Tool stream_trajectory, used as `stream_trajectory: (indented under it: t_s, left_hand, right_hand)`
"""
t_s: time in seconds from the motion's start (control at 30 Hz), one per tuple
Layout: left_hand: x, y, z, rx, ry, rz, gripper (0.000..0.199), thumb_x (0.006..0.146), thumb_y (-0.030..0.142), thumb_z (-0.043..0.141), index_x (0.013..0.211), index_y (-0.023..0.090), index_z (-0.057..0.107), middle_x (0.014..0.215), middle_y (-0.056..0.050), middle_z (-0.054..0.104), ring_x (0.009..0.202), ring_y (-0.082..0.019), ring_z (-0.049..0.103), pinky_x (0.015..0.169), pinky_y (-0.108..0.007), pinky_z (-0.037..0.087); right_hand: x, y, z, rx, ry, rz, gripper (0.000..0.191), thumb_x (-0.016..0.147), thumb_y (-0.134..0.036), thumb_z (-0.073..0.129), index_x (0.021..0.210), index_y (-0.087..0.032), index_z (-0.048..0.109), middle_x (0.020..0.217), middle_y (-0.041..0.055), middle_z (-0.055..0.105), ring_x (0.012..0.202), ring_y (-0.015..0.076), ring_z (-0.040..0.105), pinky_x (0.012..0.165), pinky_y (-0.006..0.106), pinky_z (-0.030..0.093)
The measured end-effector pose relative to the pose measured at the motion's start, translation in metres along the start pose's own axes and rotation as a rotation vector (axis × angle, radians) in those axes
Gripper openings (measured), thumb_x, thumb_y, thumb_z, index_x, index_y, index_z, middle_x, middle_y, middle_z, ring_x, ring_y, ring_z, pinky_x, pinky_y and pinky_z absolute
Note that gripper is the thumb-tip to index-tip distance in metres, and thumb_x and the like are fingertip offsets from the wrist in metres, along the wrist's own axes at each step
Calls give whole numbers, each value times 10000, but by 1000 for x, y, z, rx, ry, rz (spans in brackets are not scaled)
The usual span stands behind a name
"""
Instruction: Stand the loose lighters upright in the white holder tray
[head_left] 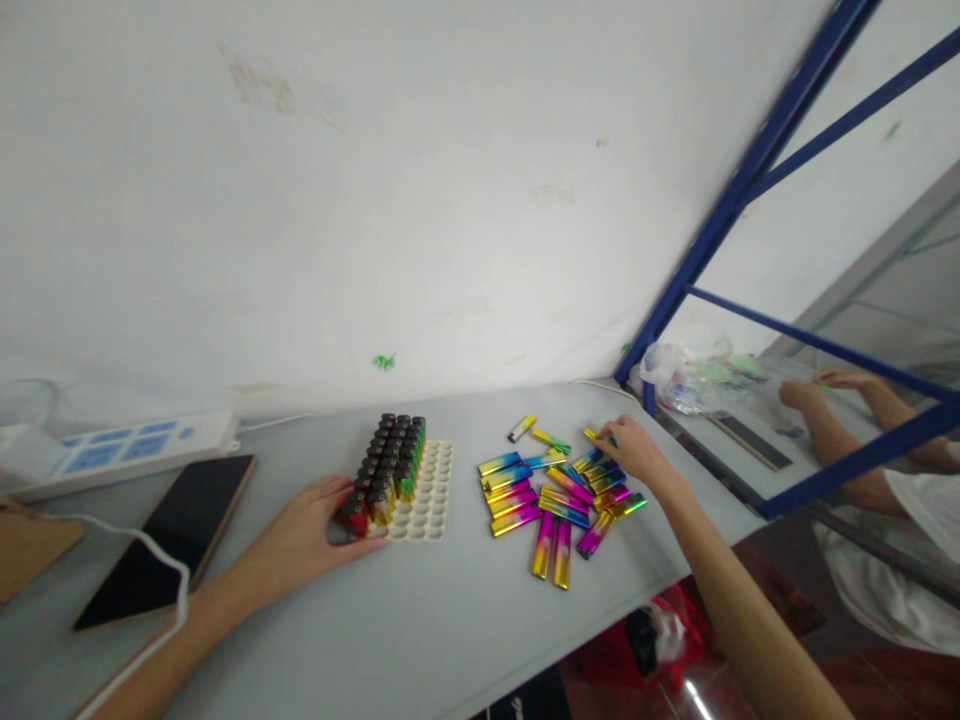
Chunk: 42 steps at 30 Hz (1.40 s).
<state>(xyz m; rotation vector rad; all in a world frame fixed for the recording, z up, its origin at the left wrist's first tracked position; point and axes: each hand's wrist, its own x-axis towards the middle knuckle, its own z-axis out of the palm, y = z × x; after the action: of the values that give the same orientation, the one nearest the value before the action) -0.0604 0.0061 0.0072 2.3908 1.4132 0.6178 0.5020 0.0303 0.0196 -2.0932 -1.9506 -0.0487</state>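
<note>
My left hand (319, 525) is closed round the near left corner of a cream tray with round holes (427, 520), thumb in front and fingers behind, beside a red black-topped stick (356, 515). Several black-topped sticks (390, 455) stand upright in rows on the tray's left side; holes show on its right. To the right, slim shiny sticks in yellow, blue and pink (514, 505) lie loosely heaped; they look like lighters, though their exact kind is unclear. At the heap's far right, my right hand (630, 450) has its fingers curled down, pinching a shiny stick that is partly hidden.
A dark phone (172, 530), a white power strip (135, 450) and a white cable (176, 565) lie at the left. Blue metal frame bars (697, 240) rise at the right. Beyond them are a clear plastic bag (682, 375) and another person's arms (847, 420).
</note>
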Motion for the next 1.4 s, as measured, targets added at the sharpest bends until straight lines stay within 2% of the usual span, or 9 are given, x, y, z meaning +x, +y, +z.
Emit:
stream_trajectory:
  t_s: [0.1, 0.23, 0.37, 0.53, 0.67, 0.93, 1.1, 1.2, 1.4]
  left_hand:
    - [0, 1, 0, -1, -3, -13, 473, 762, 724, 769, 893, 271, 795, 992, -76, 833, 935, -347, 775, 937, -477, 653]
    - [0, 5, -3, -2, -9, -22, 488, 742, 734, 779, 882, 267, 796, 1004, -89, 841, 951, -357, 774, 949, -490, 649]
    - [0, 13, -9, 5, -39, -10, 476, 787, 701, 776, 894, 238, 798, 998, -105, 834, 958, -348, 769, 939, -478, 646]
    - [-1, 13, -9, 30, -59, 7, 495, 815, 714, 775, 907, 228, 789, 982, -110, 816, 958, -338, 761, 964, -472, 638]
    - [-3, 9, -6, 58, -62, -4, 515, 797, 710, 802, 946, 218, 789, 1003, -118, 813, 996, -351, 765, 993, -466, 626]
    - [-3, 11, -5, 36, -59, 36, 492, 844, 703, 796, 893, 215, 752, 985, -96, 792, 968, -322, 745, 935, -433, 610]
    - [-3, 9, -3, 56, -81, 19, 535, 833, 738, 801, 917, 211, 763, 1015, -105, 795, 1021, -335, 749, 980, -433, 595]
    - [-3, 11, -4, 58, -83, 19, 535, 847, 745, 785, 889, 213, 756, 1008, -107, 790, 1017, -328, 744, 973, -427, 591]
    - [-3, 16, -9, 15, -82, 8, 548, 871, 732, 758, 948, 190, 775, 1020, -110, 781, 1004, -319, 733, 938, -424, 592]
  right_hand:
    - [-2, -12, -3, 256, 126, -42, 374, 980, -572, 737, 978, -199, 745, 1107, 192, 754, 1063, 323, 727, 998, 468, 584]
    - [-12, -53, -7, 794, 164, -90, 602, 962, -825, 610, 1101, -239, 615, 964, 117, 779, 866, 278, 754, 819, 446, 626]
    - [-25, -122, -12, 1074, 129, -145, 533, 1002, -735, 654, 1192, -239, 623, 657, -70, 588, 585, 170, 568, 619, 314, 514]
    - [-39, -205, -6, 1224, 96, -51, 498, 915, -659, 802, 1130, -213, 755, 716, -45, 592, 582, 139, 517, 559, 284, 423]
    - [-40, -243, 2, 1353, 37, -22, 498, 896, -690, 810, 932, -196, 760, 667, -41, 546, 604, 137, 491, 588, 285, 412]
    - [-34, -267, 6, 1473, -251, -144, 629, 964, -865, 612, 880, -242, 592, 769, -14, 627, 660, 160, 614, 649, 295, 542]
    - [-46, -275, 22, 1562, -387, -125, 607, 961, -880, 593, 924, -278, 528, 622, -95, 419, 522, 138, 413, 523, 270, 439]
    - [-54, -279, 24, 1423, -332, -130, 617, 979, -849, 590, 805, -269, 470, 650, -83, 358, 556, 123, 322, 513, 265, 306]
    - [-65, -286, 20, 1131, -143, -107, 571, 993, -687, 553, 658, -256, 383, 624, -61, 326, 622, 125, 318, 594, 302, 230]
